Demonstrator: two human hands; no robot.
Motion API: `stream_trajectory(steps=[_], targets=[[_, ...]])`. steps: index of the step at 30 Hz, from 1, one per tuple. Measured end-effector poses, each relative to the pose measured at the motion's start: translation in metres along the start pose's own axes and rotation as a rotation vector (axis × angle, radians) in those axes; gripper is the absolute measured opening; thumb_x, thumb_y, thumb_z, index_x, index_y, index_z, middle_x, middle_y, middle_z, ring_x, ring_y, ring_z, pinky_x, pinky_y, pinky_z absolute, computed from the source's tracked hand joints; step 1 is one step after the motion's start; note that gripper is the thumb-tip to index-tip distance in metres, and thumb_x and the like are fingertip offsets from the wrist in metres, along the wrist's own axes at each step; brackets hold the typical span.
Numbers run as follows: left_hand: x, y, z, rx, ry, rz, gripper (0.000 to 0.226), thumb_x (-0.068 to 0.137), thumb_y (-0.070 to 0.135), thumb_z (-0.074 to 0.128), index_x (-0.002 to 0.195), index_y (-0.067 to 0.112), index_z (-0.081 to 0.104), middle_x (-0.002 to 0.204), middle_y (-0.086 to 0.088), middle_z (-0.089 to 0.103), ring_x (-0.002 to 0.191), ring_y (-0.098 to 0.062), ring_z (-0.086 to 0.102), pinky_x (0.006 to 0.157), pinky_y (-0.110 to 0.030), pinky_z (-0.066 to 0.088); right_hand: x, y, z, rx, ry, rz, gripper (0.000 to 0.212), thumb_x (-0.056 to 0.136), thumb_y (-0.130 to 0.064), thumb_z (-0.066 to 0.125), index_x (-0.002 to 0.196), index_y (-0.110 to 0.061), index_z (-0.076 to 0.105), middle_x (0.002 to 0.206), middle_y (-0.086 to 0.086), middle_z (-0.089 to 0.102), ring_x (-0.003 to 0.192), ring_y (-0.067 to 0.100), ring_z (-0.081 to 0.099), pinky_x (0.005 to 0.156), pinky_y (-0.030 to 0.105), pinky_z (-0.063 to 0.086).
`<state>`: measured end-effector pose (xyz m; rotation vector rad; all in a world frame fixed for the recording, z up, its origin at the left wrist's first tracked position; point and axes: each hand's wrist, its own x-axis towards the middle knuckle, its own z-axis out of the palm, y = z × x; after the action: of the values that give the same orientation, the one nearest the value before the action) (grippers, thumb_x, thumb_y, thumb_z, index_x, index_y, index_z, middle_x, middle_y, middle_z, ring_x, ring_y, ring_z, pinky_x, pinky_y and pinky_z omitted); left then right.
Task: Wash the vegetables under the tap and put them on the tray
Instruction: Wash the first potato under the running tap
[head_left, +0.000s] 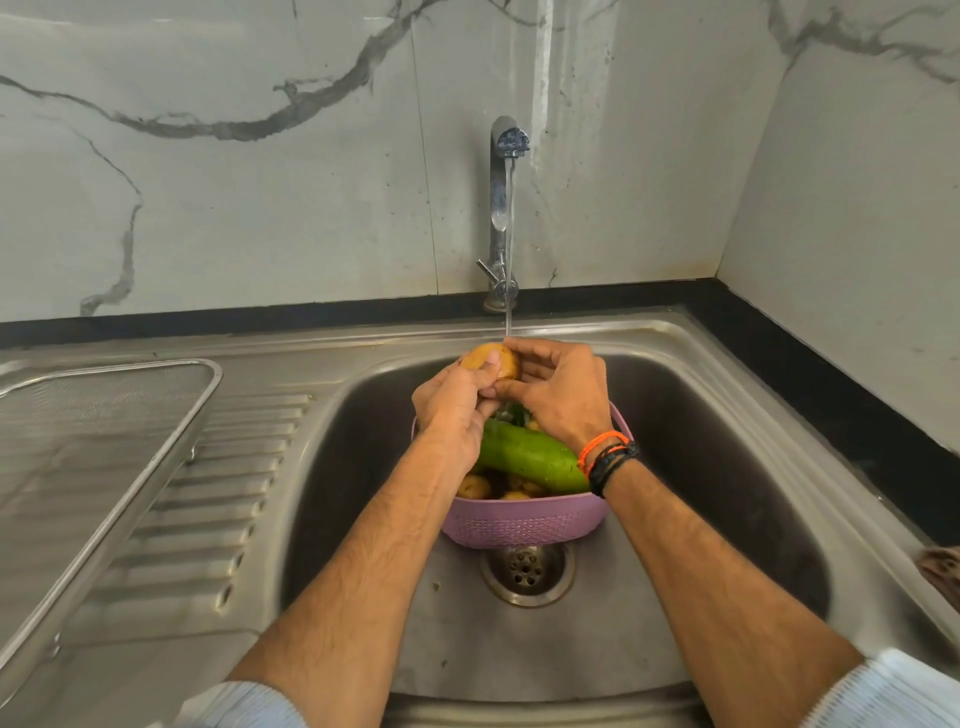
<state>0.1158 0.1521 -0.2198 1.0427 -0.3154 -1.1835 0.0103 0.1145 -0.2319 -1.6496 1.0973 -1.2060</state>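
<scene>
Fingers (524, 358) of both hands curl around a potato (491, 361), held under the tap (504, 208) stream at twelve o'clock above the pink basket (524, 525). Turning it under the water would probably rinse every side before it goes to the tray (104, 441) at nine o'clock.

Both forearms reach forward, converging at centre; left hand (451, 410) and right hand (558, 391) meet with fingers curled in a shared grip, thumbs inward, bands on the right wrist.
</scene>
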Motion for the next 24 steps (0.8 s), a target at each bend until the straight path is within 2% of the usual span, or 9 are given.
stream_trajectory(steps=[2, 4, 6, 10, 12, 15, 17, 21, 24], targets=[[0.0011, 0.0004, -0.0019, 0.018, -0.015, -0.005, 0.020, 0.083, -0.008, 0.071, 0.101, -0.001, 0.066, 0.081, -0.013, 0.068, 0.057, -0.008, 0.063, 0.068, -0.030, 0.061, 0.0024, -0.0004, -0.0028, -0.008, -0.072, 0.014, 0.065, 0.066, -0.006, 0.090, 0.126, -0.007, 0.066, 0.119, 0.007, 0.071, 0.107, 0.010, 0.067, 0.098, 0.028, 0.053], [0.0010, 0.0005, -0.0021, 0.011, -0.008, -0.017, 0.018, 0.082, -0.008, 0.071, 0.098, 0.000, 0.066, 0.078, -0.012, 0.067, 0.055, -0.007, 0.060, 0.072, -0.031, 0.061, 0.0025, -0.0007, -0.0029, -0.018, -0.088, 0.010, 0.067, 0.065, -0.007, 0.090, 0.127, -0.008, 0.066, 0.121, 0.007, 0.070, 0.109, 0.010, 0.067, 0.098, 0.028, 0.053], [-0.0001, 0.0007, -0.0008, -0.007, 0.019, -0.026, 0.015, 0.082, -0.009, 0.071, 0.090, 0.001, 0.066, 0.073, -0.011, 0.066, 0.048, -0.005, 0.057, 0.066, -0.030, 0.060, 0.0006, 0.0004, -0.0005, -0.010, -0.027, 0.002, 0.063, 0.062, -0.009, 0.092, 0.121, -0.009, 0.070, 0.115, 0.006, 0.072, 0.103, 0.008, 0.069, 0.094, 0.025, 0.055], [-0.0001, 0.0014, 0.0008, -0.025, 0.051, -0.014, 0.014, 0.081, -0.010, 0.072, 0.085, 0.001, 0.064, 0.070, -0.011, 0.065, 0.051, -0.009, 0.056, 0.065, -0.031, 0.062, 0.0001, 0.0016, 0.0040, -0.015, 0.044, -0.020, 0.054, 0.063, -0.010, 0.091, 0.114, -0.009, 0.072, 0.109, 0.005, 0.074, 0.099, 0.008, 0.070, 0.092, 0.028, 0.057], [-0.0018, 0.0013, 0.0003, -0.001, 0.035, -0.007, 0.014, 0.082, -0.009, 0.071, 0.086, 0.003, 0.065, 0.074, -0.011, 0.067, 0.055, -0.009, 0.063, 0.062, -0.029, 0.060, 0.0033, 0.0020, 0.0027, -0.030, -0.028, -0.008, 0.060, 0.066, -0.008, 0.090, 0.122, -0.010, 0.068, 0.117, 0.006, 0.072, 0.106, 0.011, 0.068, 0.097, 0.032, 0.055], [-0.0028, 0.0006, -0.0007, 0.015, 0.007, 0.008, 0.014, 0.082, -0.008, 0.071, 0.087, 0.005, 0.067, 0.082, -0.012, 0.071, 0.072, -0.016, 0.070, 0.059, -0.026, 0.057, 0.0071, 0.0042, 0.0010, -0.074, -0.118, -0.005, 0.070, 0.067, -0.008, 0.090, 0.131, -0.011, 0.062, 0.126, 0.006, 0.067, 0.114, 0.013, 0.065, 0.103, 0.036, 0.051], [-0.0021, -0.0008, -0.0008, 0.018, 0.010, 0.012, 0.014, 0.082, -0.008, 0.071, 0.087, 0.005, 0.067, 0.083, -0.013, 0.071, 0.074, -0.018, 0.071, 0.062, -0.028, 0.059, 0.0068, 0.0050, 0.0001, -0.059, -0.100, 0.004, 0.070, 0.063, -0.008, 0.092, 0.128, -0.011, 0.065, 0.123, 0.007, 0.069, 0.111, 0.013, 0.066, 0.101, 0.035, 0.053], [-0.0005, -0.0010, 0.0004, 0.030, 0.014, 0.026, 0.012, 0.082, -0.005, 0.073, 0.085, 0.005, 0.066, 0.080, -0.013, 0.070, 0.062, -0.013, 0.065, 0.073, -0.032, 0.062, 0.0020, 0.0020, 0.0002, -0.054, 0.018, -0.015, 0.057, 0.060, -0.012, 0.093, 0.114, -0.011, 0.073, 0.109, 0.003, 0.075, 0.099, 0.007, 0.070, 0.092, 0.027, 0.056], [0.0022, 0.0016, -0.0044, 0.051, -0.002, 0.001, 0.011, 0.084, 0.004, 0.075, 0.092, 0.005, 0.066, 0.094, -0.019, 0.072, 0.077, -0.021, 0.071, 0.084, -0.041, 0.060, 0.0024, 0.0017, -0.0008, -0.028, 0.035, 0.002, 0.054, 0.059, -0.011, 0.093, 0.110, -0.010, 0.075, 0.104, 0.004, 0.076, 0.096, 0.007, 0.071, 0.090, 0.026, 0.057]])
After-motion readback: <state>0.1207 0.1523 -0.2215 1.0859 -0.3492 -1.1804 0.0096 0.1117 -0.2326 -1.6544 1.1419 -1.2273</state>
